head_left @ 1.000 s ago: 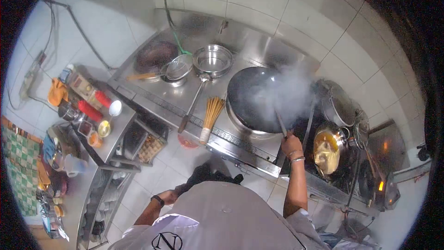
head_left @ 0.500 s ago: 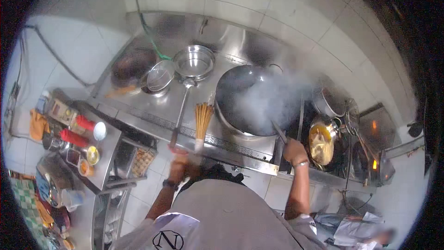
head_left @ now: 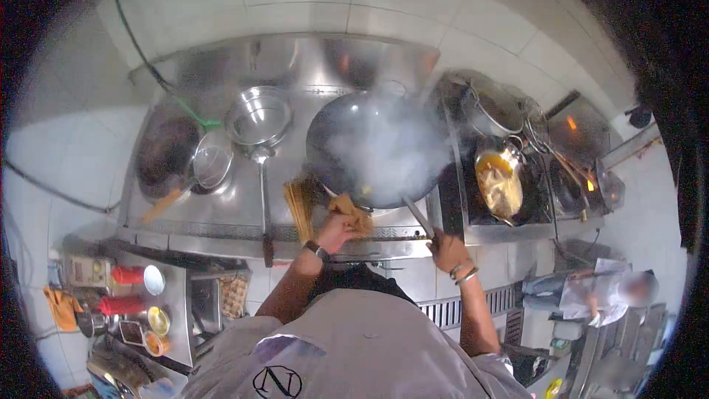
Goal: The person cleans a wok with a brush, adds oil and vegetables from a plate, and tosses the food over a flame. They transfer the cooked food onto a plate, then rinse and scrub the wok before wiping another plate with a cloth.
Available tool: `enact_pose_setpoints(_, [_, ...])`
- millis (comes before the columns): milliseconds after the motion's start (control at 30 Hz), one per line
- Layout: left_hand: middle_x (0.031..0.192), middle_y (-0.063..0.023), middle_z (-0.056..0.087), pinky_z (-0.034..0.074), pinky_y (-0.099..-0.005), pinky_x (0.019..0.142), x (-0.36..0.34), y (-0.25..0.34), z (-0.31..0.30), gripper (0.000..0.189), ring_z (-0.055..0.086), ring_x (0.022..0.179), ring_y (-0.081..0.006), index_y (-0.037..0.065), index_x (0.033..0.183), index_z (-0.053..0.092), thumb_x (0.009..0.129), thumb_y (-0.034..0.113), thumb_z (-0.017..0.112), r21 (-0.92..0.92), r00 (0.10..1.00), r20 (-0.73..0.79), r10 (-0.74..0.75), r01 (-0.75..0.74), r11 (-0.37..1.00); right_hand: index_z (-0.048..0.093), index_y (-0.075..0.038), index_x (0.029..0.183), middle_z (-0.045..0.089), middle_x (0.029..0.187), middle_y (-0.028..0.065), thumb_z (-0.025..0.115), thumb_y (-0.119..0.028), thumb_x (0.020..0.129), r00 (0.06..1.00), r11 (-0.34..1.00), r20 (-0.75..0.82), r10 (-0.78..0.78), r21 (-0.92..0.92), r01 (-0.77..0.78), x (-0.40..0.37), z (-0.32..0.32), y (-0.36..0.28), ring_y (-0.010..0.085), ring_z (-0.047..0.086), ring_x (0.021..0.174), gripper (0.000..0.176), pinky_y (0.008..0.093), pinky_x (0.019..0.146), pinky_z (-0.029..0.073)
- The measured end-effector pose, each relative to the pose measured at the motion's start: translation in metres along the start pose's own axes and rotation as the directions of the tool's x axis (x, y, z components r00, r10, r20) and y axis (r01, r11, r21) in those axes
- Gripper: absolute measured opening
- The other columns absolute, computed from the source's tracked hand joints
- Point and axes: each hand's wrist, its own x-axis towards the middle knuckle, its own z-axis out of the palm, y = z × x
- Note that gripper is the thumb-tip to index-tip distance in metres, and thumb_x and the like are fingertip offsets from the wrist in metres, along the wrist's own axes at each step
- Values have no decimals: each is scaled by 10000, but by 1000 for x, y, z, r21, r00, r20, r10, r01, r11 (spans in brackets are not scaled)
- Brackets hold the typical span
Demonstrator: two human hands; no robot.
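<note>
Smoke or steam rises from a large dark wok (head_left: 336, 140) on the steel stove. My right hand (head_left: 448, 253) is closed round the handle of a metal utensil (head_left: 417, 216), whose far end disappears into the haze over the wok. At the wok's near left edge, my left hand (head_left: 338, 232) grips a folded tan cloth (head_left: 348, 210). Just left of that hand lies a bundle of thin bamboo sticks (head_left: 300, 203). A long-handled ladle (head_left: 264, 199) rests on the stove further left.
Behind the ladle sits a metal bowl (head_left: 258, 117), beside a wire strainer (head_left: 212, 158). An oval pan with yellowish liquid (head_left: 499, 185) and a pot (head_left: 493, 109) stand right. Seasoning containers (head_left: 122, 305) fill the left cart. Another person (head_left: 602, 288) is at lower right.
My left hand has left the ladle's handle and taken hold of the tan cloth by the wok. The view has shifted, and the other person shows more fully at right.
</note>
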Motion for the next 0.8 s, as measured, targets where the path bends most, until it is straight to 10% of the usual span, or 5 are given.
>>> enact_pose_setpoints(367, [882,-115,584,541,-466,717,64,26,-13,126,618,817,-296,81,929,513,897,203,499,-8,941,-241,-235,241,971,449,-84,1312,634,749,252,529,-283,884,954,944,-41,298,157,-288,-81,43,-35,436,619,698,478,523,603,493])
enact_pose_setpoints(533, [760,-121,571,515,-428,524,128,-51,-83,120,614,679,-261,80,914,519,860,187,516,26,972,-235,-1,8,1000,449,-82,1314,640,748,232,528,-285,884,957,953,-29,288,108,-283,-90,44,-33,422,623,689,482,507,599,502])
enact_pose_setpoints(800, [824,-120,566,518,-393,499,22,-39,13,122,623,696,-251,62,922,502,865,169,501,58,916,-385,109,-94,994,516,-93,1279,643,771,217,610,-209,819,981,980,-15,193,-45,-194,-132,-47,-43,400,628,716,484,488,622,494])
